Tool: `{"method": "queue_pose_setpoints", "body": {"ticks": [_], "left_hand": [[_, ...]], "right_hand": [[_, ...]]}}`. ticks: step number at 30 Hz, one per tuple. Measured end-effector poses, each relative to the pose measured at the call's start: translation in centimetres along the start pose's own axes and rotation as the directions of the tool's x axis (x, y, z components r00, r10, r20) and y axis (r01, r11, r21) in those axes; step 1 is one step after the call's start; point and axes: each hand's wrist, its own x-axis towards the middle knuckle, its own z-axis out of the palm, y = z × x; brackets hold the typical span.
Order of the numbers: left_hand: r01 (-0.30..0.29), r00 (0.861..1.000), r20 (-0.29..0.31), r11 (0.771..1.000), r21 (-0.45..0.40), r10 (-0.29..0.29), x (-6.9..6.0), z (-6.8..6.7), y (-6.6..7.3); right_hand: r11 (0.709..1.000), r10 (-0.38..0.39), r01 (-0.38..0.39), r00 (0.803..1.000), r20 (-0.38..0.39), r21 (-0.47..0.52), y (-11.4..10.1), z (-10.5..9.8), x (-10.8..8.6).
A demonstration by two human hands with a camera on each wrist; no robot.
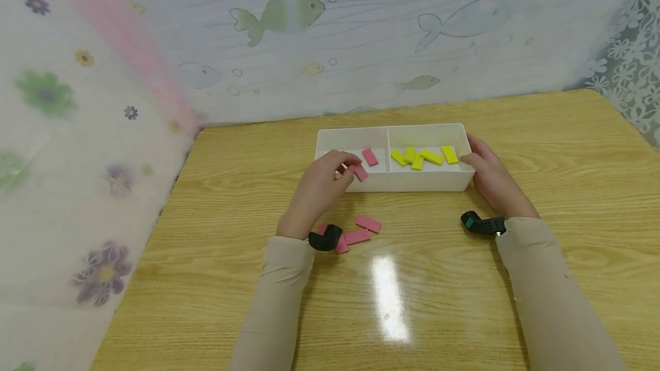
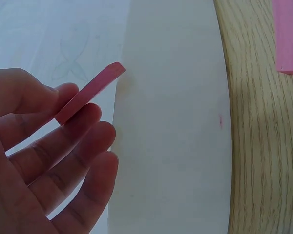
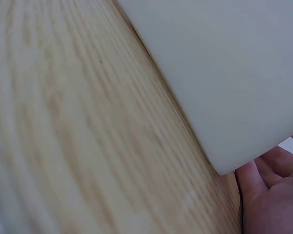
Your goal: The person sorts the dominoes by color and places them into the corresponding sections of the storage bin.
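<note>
My left hand (image 1: 323, 188) pinches a flat pink block (image 2: 90, 92) between thumb and fingers, above the front wall of a white two-part box (image 1: 407, 182). Another pink block (image 1: 369, 157) lies in the box's left compartment; part of that compartment is hidden behind the hand. Several yellow blocks (image 1: 431, 157) lie in the right compartment. At the box's right end my right hand (image 1: 495, 179) grips the wall, thumb at the rim and fingers along the outside. In the right wrist view, that hand (image 3: 273, 200) shows only partly beside the box corner.
On the wooden table (image 1: 438, 291), several pink blocks (image 1: 368, 224) lie in front of the box, some partly hidden by the left wrist's black strap (image 1: 326, 238). Behind the table hangs a fish-patterned sheet (image 1: 361, 44). A flowered sheet (image 1: 77, 159) covers the left side.
</note>
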Motion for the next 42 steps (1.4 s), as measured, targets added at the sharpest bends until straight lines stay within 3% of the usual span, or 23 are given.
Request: {"method": "queue_pose_setpoints", "body": {"ticks": [12, 23, 33, 42], "left_hand": [[0.006, 1.000, -0.026, 1.000, 0.004, -0.006, 0.0, 0.0, 0.0], [-0.045, 0.988, -0.147, 0.999, 0.011, 0.046, 0.2, -0.1, -0.8], [0.043, 0.984, -0.173, 0.998, 0.047, -0.035, 0.0, -0.3, -1.1], [0.088, 0.987, -0.132, 0.996, -0.017, -0.089, -0.1, -0.3, -1.4]], "right_hand": [[1.000, 0.010, -0.010, 1.000, -0.002, 0.013, 0.0, 0.0, 0.0], [1.000, 0.007, -0.007, 1.000, -0.004, 0.006, -0.1, 0.0, 0.1], [1.000, -0.009, 0.009, 1.000, 0.005, 0.023, 0.0, -0.1, 0.1], [1.000, 0.011, -0.011, 1.000, 0.004, 0.014, -0.1, 0.0, 0.0]]}}
